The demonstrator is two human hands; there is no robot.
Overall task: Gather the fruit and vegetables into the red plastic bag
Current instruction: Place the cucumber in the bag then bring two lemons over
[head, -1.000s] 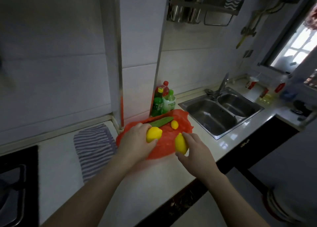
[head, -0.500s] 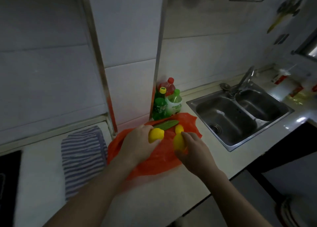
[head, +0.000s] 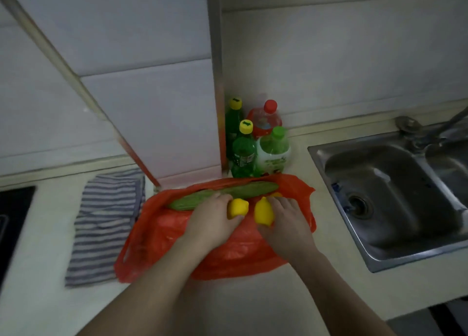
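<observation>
A red plastic bag (head: pixel 235 257) lies flat on the pale counter. A long green cucumber (head: pixel 228 195) rests across its far part. My left hand (head: pixel 211 221) grips a yellow lemon (head: pixel 237 207) just in front of the cucumber. My right hand (head: pixel 286 221) grips a second yellow lemon (head: pixel 263 212) right beside the first. A sliver of another yellow fruit (head: pixel 275 195) shows behind my right fingers, mostly hidden.
Several bottles (head: pixel 255 145) stand in the wall corner just behind the bag. A striped cloth (head: pixel 106 221) lies to the left, a black hob (head: pixel 12 216) at the far left. A steel sink (head: pixel 395 196) with a tap (head: pixel 430 130) is set into the counter on the right.
The camera has tilted down and closer. Both hands have brought their lemons nearer together, low over the bag next to the cucumber.
</observation>
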